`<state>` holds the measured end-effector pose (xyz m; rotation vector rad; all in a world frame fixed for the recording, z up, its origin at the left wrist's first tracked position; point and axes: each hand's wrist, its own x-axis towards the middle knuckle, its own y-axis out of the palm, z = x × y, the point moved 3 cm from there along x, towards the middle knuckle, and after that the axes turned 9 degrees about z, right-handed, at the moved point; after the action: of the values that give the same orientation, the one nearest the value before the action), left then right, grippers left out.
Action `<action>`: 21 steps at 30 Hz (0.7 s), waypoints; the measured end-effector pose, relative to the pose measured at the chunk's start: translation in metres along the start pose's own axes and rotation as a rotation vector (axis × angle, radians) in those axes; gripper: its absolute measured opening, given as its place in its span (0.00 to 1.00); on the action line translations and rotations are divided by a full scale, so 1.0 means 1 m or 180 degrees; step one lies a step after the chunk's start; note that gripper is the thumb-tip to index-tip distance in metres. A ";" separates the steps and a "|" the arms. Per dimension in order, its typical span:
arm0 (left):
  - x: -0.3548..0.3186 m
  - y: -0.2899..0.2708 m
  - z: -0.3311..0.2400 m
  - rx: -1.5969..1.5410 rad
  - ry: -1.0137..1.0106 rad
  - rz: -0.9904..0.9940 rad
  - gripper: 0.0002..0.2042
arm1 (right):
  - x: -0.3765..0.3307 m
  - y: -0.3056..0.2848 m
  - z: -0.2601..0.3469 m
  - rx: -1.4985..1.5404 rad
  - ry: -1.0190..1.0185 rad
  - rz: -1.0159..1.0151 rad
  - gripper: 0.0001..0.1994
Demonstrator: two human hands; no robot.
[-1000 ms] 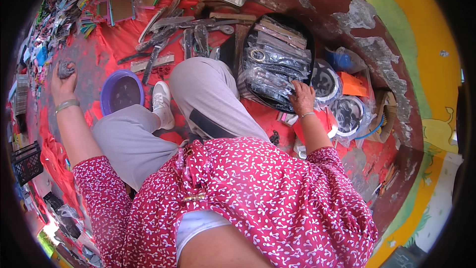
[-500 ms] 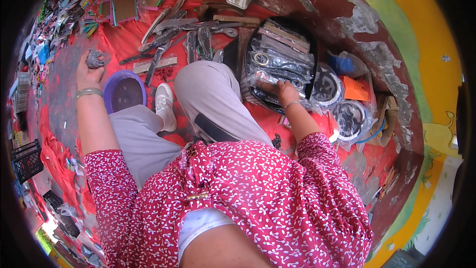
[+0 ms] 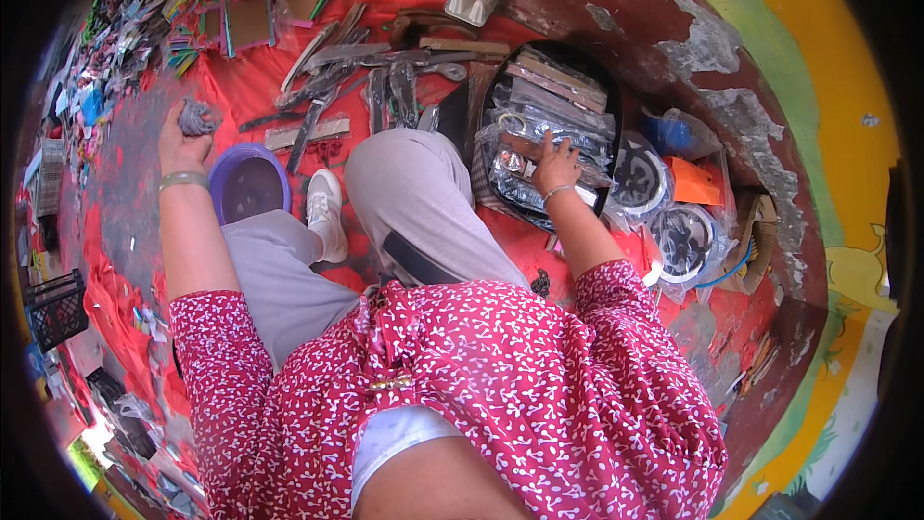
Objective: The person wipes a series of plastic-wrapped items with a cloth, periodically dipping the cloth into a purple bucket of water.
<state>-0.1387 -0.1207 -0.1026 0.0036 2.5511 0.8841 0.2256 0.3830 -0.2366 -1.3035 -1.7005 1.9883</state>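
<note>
My left hand [image 3: 183,146] is raised beside the purple basin [image 3: 286,175], its fingers closed round a crumpled grey cloth [image 3: 197,117]. Dark liquid seems to sit in the basin. My right hand [image 3: 555,168] lies over the black oval case [image 3: 612,116], fingers spread and touching the plastic-wrapped packets [image 3: 553,118] inside. Close to its fingertips, a yellowish ring [image 3: 512,122] rests on the packets. Whether anything is under the right palm is hidden.
Wrapped long pieces [image 3: 390,96] lie on the red sheet ahead. Two round black-and-white items in plastic [image 3: 683,243], an orange box [image 3: 693,181] and a cardboard box [image 3: 760,241] stand to the right by the peeling wall [image 3: 707,43]. A black crate [image 3: 56,308] is far left.
My right hand has shifted up the packets and its fingers have spread, uncovering a dark brown strip. My left hand still grips the grey cloth. The whole view has shifted slightly.
</note>
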 end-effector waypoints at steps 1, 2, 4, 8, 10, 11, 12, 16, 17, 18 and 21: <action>0.006 0.001 0.005 0.0007 -0.0013 -0.0005 0.06 | -0.009 0.006 0.005 0.0007 0.0037 0.0089 0.33; 0.006 0.002 0.006 0.0035 -0.0003 -0.0025 0.06 | -0.016 0.011 0.010 0.0032 0.0045 0.0188 0.34; 0.008 0.004 0.009 0.0082 -0.0005 -0.0027 0.06 | -0.012 0.027 0.010 0.0002 -0.0002 0.0511 0.35; 0.001 0.017 0.014 0.0098 -0.0053 -0.0023 0.05 | 0.013 0.054 -0.002 -0.0041 -0.0050 0.0719 0.36; 0.001 0.020 0.015 0.0105 -0.0038 -0.0028 0.05 | 0.016 0.056 -0.003 -0.0131 -0.0057 0.0726 0.37; 0.001 0.019 0.014 0.0127 -0.0003 -0.0023 0.05 | 0.016 0.058 -0.003 -0.0122 -0.0125 0.0793 0.38; 0.001 0.018 0.013 0.0148 0.0034 -0.0019 0.05 | 0.013 0.060 -0.005 -0.0114 -0.0194 0.0860 0.38; -0.007 0.031 0.019 0.0087 0.0012 0.0075 0.04 | -0.003 0.054 -0.007 -0.0221 -0.0419 0.1072 0.39; -0.006 0.033 0.017 0.0097 0.0013 0.0136 0.04 | 0.003 0.062 -0.010 -0.0277 -0.0481 0.1042 0.40; -0.006 0.035 0.016 0.0107 0.0017 0.0192 0.04 | 0.013 0.064 -0.016 -0.0392 -0.0492 0.1162 0.38; -0.008 0.033 0.018 -0.0006 -0.0117 0.0667 0.06 | 0.035 0.033 -0.003 -0.0120 -0.0721 0.0908 0.35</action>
<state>-0.1289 -0.0851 -0.0922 0.2887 2.5481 0.9539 0.2196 0.3984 -0.2818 -1.4522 -1.7364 2.3541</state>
